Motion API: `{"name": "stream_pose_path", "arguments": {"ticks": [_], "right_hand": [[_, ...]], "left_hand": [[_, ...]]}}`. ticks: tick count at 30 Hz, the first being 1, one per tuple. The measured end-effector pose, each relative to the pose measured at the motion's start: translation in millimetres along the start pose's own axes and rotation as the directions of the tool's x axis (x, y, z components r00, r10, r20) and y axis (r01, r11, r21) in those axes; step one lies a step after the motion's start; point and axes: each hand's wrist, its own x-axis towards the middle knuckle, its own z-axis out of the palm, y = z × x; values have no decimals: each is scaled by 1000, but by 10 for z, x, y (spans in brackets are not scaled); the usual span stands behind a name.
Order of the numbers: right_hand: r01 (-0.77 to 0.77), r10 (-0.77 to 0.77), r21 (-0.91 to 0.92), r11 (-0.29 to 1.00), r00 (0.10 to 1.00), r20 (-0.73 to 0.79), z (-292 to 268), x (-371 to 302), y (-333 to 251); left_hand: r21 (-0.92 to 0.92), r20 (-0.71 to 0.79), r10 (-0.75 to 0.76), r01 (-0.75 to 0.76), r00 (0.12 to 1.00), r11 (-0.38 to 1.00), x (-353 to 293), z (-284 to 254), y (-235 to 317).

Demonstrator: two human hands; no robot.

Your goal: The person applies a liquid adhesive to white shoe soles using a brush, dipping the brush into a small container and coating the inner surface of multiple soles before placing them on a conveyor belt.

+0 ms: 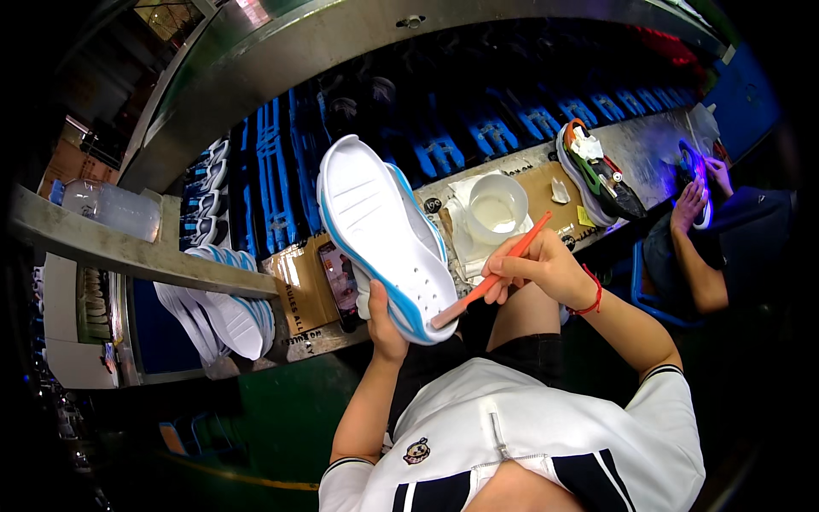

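Observation:
A white shoe sole (388, 230) with a blue band along its side is tilted up in front of me. My left hand (386, 328) is closed round the near end of it. Behind its right edge shows part of a second white-and-blue sole (416, 205). An orange-handled brush (503, 266) is pinched in my right hand (539, 263). Its bristles rest on the inner face of the sole at the near end, by several small holes. Just beyond my right hand stands a translucent cup (496, 207) with some pale liquid, on white paper.
A phone (341, 282) lies on cardboard (300, 290) left of the sole. More white soles (226, 320) are stacked at the left, under a metal bar (145, 243). Blue racks (490, 132) line the back. At the right are a multicoloured shoe (597, 175) and a co-worker's hands (691, 200).

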Motion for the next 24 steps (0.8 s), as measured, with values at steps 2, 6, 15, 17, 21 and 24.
{"name": "stream_pose_path", "arguments": {"ticks": [2, 6, 15, 17, 21, 24], "right_hand": [[70, -70, -17, 997, 997, -28, -28, 50, -19], [195, -209, -125, 973, 971, -115, -205, 261, -154], [553, -503, -70, 831, 689, -522, -588, 403, -356], [687, -489, 75, 723, 585, -647, -672, 186, -427], [710, -521, 101, 697, 598, -609, -607, 29, -483], [595, -479, 76, 800, 711, -516, -495, 20, -284]], "left_hand": [[-48, 71, -23, 27, 997, 998, -35, 40, 69], [-183, 299, -225, 288, 927, 940, -164, -50, 104], [-22, 360, -269, 296, 893, 955, -56, 137, 180], [-74, 502, -6, 50, 865, 996, 352, 641, 657], [-117, 498, 416, -416, 761, 902, 1856, 1749, 2001], [-193, 625, 166, -55, 763, 980, 2595, 1828, 2348]]}}
